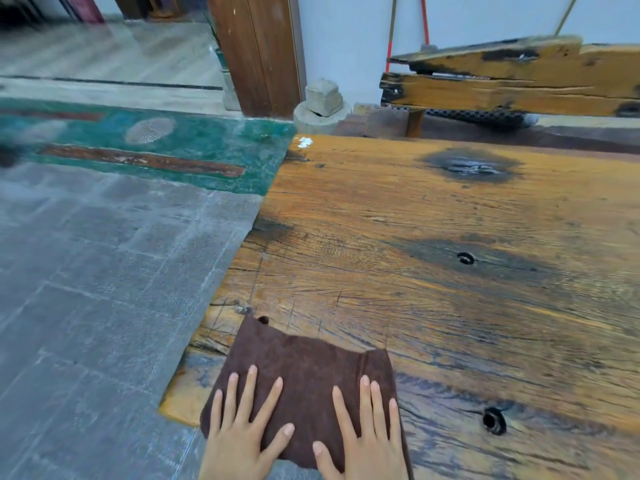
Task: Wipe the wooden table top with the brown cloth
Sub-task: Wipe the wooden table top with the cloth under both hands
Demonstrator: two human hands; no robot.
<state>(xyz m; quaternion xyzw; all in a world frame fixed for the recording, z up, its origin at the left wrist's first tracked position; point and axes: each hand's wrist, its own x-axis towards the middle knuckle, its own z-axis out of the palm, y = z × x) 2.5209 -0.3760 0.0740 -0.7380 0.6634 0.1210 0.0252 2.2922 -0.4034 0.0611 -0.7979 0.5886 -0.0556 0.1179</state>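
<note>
Brown terry cloth (304, 372) lies spread flat on the near left corner of the wooden table top (450, 271), and a person leans over it with both palms pressed down on the fabric. From the head camera, the left hand (242, 424) sits on the cloth's left half with its fingers splayed wide and the thumb angled out toward the middle. The right hand (367, 431) rests on the right half, fingers straight and closer together, its thumb pointing inward toward the left thumb. Neither hand pinches or bunches the fabric; both lie open and flat on it. A small fold runs up the cloth just beyond the right fingertips, and the near edge of the cloth hangs slightly past the table's front edge between the wrists.

Orange-toned and heavily grained, the table top shows dark scorched-looking patches, a few knot holes and a small white speck (305, 142) at its far left corner. To the left of the table the floor is grey stone tile (86, 271), with a green rug (194, 136) beyond it. A rough wooden bench (512, 84) stands behind the table, near a brown door frame (259, 53) and a stone block (323, 98) set against the pale wall. The view is somewhat blurred at the edges.
</note>
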